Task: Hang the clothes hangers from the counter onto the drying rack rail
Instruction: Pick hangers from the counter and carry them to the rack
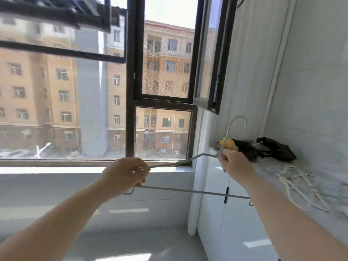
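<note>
This is looking like a laundry balcony in a flat. A dark-framed window is facing blocks of flats across the street, a drying rack is hanging overhead, and a pale counter over white cupboard doors is holding a pile of white hangers.

Grey wire hanger held in air at frame centre, hook up toward 1 o'clock, bottom bar near level. Pale hangers piled loose on white counter at 3 o'clock, blurred. Dark drying rack rail at 11 o'clock, nothing hanging on visible part.
</note>
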Action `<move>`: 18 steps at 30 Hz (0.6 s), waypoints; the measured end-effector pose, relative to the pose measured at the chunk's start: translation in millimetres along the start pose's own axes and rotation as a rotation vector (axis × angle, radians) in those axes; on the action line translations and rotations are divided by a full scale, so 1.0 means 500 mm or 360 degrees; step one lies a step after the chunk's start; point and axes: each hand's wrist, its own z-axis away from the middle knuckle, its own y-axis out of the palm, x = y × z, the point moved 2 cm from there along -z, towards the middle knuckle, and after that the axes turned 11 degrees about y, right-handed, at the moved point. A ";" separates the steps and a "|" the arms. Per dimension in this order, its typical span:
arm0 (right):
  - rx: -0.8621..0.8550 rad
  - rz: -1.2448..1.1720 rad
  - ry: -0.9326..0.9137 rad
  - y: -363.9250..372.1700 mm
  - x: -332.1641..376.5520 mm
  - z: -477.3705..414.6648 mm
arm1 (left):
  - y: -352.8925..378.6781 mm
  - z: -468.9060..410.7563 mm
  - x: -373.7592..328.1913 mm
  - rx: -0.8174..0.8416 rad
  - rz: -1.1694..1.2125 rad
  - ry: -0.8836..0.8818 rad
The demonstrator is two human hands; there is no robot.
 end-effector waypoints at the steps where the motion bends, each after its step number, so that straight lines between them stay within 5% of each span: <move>1: 0.0067 -0.0003 -0.0060 0.022 0.045 0.011 | -0.030 0.025 0.009 -0.0004 -0.0189 -0.0053; 5: 0.0220 -0.0026 -0.0296 0.103 0.217 0.060 | -0.129 0.120 0.029 0.0086 -0.0970 -0.0102; 18: 0.0818 -0.0776 -0.0875 0.330 0.769 0.206 | -0.502 0.399 0.157 -0.0575 -0.1068 -0.0629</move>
